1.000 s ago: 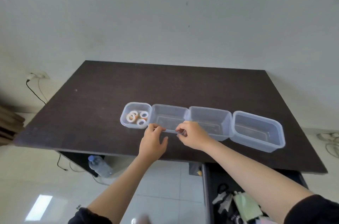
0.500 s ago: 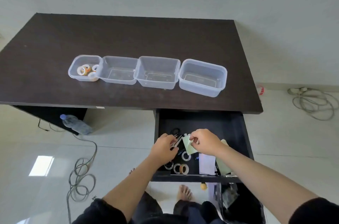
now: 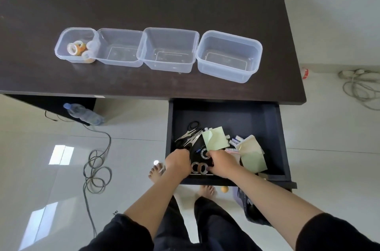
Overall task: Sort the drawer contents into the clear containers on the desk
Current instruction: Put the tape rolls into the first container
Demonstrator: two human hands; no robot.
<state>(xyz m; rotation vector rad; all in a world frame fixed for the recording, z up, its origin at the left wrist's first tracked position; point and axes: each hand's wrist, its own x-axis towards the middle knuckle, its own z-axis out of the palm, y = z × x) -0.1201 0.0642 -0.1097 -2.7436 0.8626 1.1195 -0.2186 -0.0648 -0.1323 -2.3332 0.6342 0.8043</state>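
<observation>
A dark brown table [image 3: 144, 0] stands on a glossy pale tiled floor [image 3: 41, 158], cables coiled left and far right. No writing is legible. Four clear containers [image 3: 229, 56] sit in a row; the leftmost holds tape rolls [image 3: 77, 48]. In the open drawer [image 3: 224, 115], near right, the left hand [image 3: 177, 163] grips scissors [image 3: 188, 137]; the right hand [image 3: 221, 163] pinches a green sticky pad [image 3: 216, 138].

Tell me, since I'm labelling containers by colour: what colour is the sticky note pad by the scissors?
Pale green sticky note pad, clearest in the head view.
</observation>
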